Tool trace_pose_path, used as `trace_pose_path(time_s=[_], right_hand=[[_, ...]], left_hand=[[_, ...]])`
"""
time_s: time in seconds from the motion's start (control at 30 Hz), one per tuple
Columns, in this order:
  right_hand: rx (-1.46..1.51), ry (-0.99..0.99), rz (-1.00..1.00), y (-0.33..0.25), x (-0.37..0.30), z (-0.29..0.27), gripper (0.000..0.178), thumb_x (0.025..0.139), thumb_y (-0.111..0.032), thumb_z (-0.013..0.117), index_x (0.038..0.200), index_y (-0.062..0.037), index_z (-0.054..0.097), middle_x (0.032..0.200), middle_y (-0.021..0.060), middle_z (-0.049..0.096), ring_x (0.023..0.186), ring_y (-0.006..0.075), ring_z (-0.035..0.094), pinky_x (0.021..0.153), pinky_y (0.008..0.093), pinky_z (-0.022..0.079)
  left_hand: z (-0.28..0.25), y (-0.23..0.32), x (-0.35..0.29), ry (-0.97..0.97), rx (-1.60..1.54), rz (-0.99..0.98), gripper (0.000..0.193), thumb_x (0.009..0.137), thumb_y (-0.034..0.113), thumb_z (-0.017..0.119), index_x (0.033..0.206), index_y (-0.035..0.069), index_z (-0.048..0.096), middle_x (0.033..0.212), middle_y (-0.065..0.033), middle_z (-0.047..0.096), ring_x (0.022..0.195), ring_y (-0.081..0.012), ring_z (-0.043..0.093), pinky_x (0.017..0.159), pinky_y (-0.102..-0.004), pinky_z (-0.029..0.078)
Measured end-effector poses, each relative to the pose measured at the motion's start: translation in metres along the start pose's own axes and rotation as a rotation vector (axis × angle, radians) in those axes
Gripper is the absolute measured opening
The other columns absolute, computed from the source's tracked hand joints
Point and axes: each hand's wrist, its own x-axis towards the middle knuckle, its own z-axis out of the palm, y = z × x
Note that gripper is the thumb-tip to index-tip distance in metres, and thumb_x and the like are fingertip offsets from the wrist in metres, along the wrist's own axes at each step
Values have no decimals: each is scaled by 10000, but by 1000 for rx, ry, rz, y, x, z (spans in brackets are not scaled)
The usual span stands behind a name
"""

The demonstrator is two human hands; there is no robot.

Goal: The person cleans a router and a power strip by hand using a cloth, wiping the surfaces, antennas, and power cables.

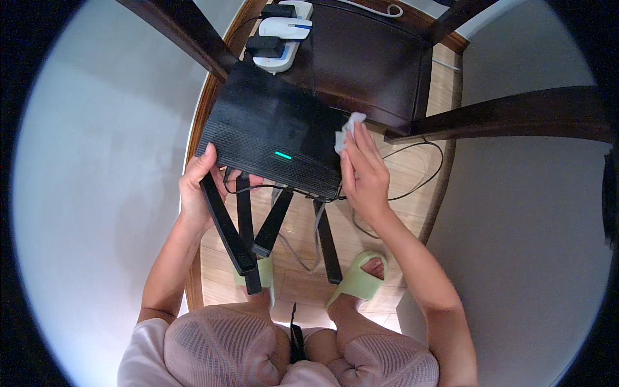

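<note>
A black router (258,122) with a lit green strip and several long black antennas (225,226) is held up over the floor, tilted. My left hand (200,184) grips its left corner, thumb on top and fingers underneath. At the router's right side, my right hand (365,171) pinches a crumpled white tissue (349,131) against the edge. Thin black and grey cables (317,226) hang from the side of the router nearest me.
Behind the router stands a dark wooden chair with a brown seat (367,58). A white power strip (277,61) with black plugs and a white device (284,28) lies on the seat's left. Walls rise on both sides; my feet in green slippers (361,280) are below.
</note>
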Motion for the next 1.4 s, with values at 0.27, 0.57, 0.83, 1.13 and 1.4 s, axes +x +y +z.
trace_pose_path(time_s=[0.27, 0.57, 0.83, 1.13, 1.4], right_hand=[[158, 13, -128, -16, 49, 25, 355, 888, -60, 684, 1233, 9, 646, 1352, 212, 577, 1245, 391, 569, 1072, 470, 454], [282, -222, -352, -67, 93, 29, 291, 854, -95, 708, 1144, -109, 698, 1214, 68, 668, 1209, 292, 604, 1101, 540, 393], [139, -246, -408, -15, 120, -30, 139, 832, -80, 717, 970, -83, 701, 984, 80, 695, 964, 286, 665, 1070, 549, 417], [378, -450, -407, -90, 90, -11, 264, 837, -64, 696, 1100, -66, 716, 1094, 87, 714, 1065, 267, 673, 1092, 536, 422], [289, -467, -366, -45, 99, -31, 279, 815, -50, 695, 1092, -54, 730, 1111, 128, 716, 1017, 287, 692, 1024, 490, 490]], left_hand=[[21, -9, -3, -72, 36, -118, 528, 988, 373, 563, 1275, -61, 470, 1130, -193, 630, 933, -305, 683, 817, -422, 606], [18, -14, 6, -76, 190, -176, 330, 837, 112, 639, 1126, -36, 577, 904, -92, 652, 746, -157, 632, 654, -284, 549], [37, 6, -5, -85, 290, -159, 367, 801, 30, 645, 1157, -34, 586, 826, -86, 669, 672, -156, 653, 641, -282, 532], [36, -21, 0, -112, 424, 28, 198, 772, 16, 643, 969, 2, 629, 774, -50, 643, 662, -128, 618, 608, -274, 496], [45, 5, -2, -109, 428, -210, 177, 802, 42, 689, 954, -43, 654, 779, -60, 656, 657, -127, 621, 583, -256, 489]])
